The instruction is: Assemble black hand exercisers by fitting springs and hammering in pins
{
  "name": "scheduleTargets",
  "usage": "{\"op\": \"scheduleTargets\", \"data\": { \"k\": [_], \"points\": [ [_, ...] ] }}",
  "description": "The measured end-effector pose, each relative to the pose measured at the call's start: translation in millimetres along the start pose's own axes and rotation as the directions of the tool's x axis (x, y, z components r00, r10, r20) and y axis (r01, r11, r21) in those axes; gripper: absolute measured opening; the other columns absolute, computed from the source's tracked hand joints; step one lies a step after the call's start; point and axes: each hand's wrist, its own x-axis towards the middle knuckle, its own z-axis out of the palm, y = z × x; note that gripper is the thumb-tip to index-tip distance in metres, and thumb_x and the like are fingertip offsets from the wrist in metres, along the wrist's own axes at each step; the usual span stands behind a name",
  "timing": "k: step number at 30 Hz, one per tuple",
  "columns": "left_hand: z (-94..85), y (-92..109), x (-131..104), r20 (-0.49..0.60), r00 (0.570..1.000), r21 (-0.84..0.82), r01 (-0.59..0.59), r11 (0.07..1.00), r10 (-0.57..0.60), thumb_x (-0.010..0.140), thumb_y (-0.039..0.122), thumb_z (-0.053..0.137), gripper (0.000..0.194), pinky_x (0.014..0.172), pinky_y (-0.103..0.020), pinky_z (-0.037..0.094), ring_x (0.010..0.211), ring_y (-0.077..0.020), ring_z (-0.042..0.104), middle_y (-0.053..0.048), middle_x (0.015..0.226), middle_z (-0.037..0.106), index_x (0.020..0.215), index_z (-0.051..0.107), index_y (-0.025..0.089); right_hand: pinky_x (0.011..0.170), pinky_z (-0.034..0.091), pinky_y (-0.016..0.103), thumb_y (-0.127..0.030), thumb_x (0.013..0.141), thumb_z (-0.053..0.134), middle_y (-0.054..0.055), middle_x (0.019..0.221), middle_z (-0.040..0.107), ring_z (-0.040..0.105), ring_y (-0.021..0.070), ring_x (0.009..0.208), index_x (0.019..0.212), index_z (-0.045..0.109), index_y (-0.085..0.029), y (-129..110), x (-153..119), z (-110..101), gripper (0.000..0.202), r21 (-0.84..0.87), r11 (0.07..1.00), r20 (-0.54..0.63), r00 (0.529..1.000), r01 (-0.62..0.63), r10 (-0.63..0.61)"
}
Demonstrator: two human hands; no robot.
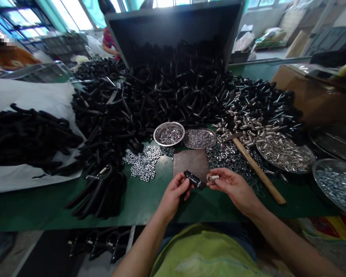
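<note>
Between the thumb and fingers of my left hand [177, 190] is a short black plastic part [194, 179] with a bit of metal showing on it. My right hand [233, 188] pinches a coil spring [213, 177] just to the right of that part, with a small gap between them. Both hands are over the near edge of a dark square plate [191, 161] on the green table [150, 196]. Beyond the plate stand a metal bowl of rings [169, 134] and a shallow dish of small metal pieces [200, 138].
Loose nuts [144, 163] lie left of the plate. A hammer [259, 171] rests at the right, near a dish of springs [288, 152] and a bowl of small fasteners [337, 186]. Black handles [161, 96] are heaped behind. Two people are in the background.
</note>
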Motion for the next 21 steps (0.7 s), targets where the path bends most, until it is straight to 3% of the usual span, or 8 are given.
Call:
{"op": "scheduleTargets", "data": {
  "k": [3,7,12,17,21],
  "points": [
    [-0.5,4,5,0.068,0.997,0.012,0.044,0.999,-0.045,0.079,0.042,0.063,0.029,0.043,-0.017,0.030,0.051,-0.0058,0.043,-0.002,0.072,0.056,0.086,0.058,0.014,0.058,0.054,0.029,-0.036,0.076,0.068,0.001,0.072,0.066,0.065,0.0136,0.062,0.097,0.060,-0.016,-7,14,-1,0.029,-0.091,0.995,0.044,0.998,0.046,-0.042],
    [-0.7,9,10,0.148,0.986,0.031,0.078,0.996,-0.081,0.081,0.042,0.061,0.029,0.042,-0.017,0.025,0.047,-0.0044,0.040,-0.002,0.070,0.056,0.083,0.059,0.014,0.035,0.039,0.018,-0.037,0.081,0.061,-0.008,0.049,0.051,0.049,0.0067,0.038,0.089,0.058,-0.018,-19,24,-1,0.021,-0.160,0.981,0.139,0.987,0.108,-0.085],
    [-1.1,16,16,0.191,0.977,0.035,0.094,0.995,-0.099,0.078,0.043,0.064,0.030,0.041,-0.018,0.023,0.046,-0.0050,0.039,-0.001,0.067,0.054,0.082,0.059,0.014,0.034,0.040,0.019,-0.032,0.072,0.069,-0.008,0.053,0.055,0.051,0.0079,0.037,0.088,0.053,-0.019,-30,29,1,0.026,-0.163,0.986,0.281,0.956,-0.036,0.082],
    [-0.6,22,21,0.231,0.965,0.066,0.109,0.992,-0.122,0.079,0.043,0.063,0.029,0.041,-0.019,0.022,0.046,-0.0050,0.039,-0.002,0.065,0.056,0.083,0.061,0.014,0.034,0.037,0.017,-0.040,0.080,0.060,-0.007,0.049,0.052,0.048,0.0063,0.037,0.085,0.050,-0.018,-34,35,2,0.024,-0.256,0.964,0.296,0.944,-0.072,0.149],
    [-2.5,26,23,0.279,0.947,0.113,0.134,0.985,-0.161,0.079,0.043,0.062,0.029,0.041,-0.019,0.020,0.047,-0.0048,0.039,-0.002,0.068,0.056,0.085,0.061,0.014,0.035,0.037,0.016,-0.038,0.079,0.061,-0.008,0.051,0.052,0.047,0.0054,0.038,0.082,0.049,-0.018,-38,40,4,0.023,-0.349,0.934,0.346,0.915,-0.081,0.209]
  ]
}}
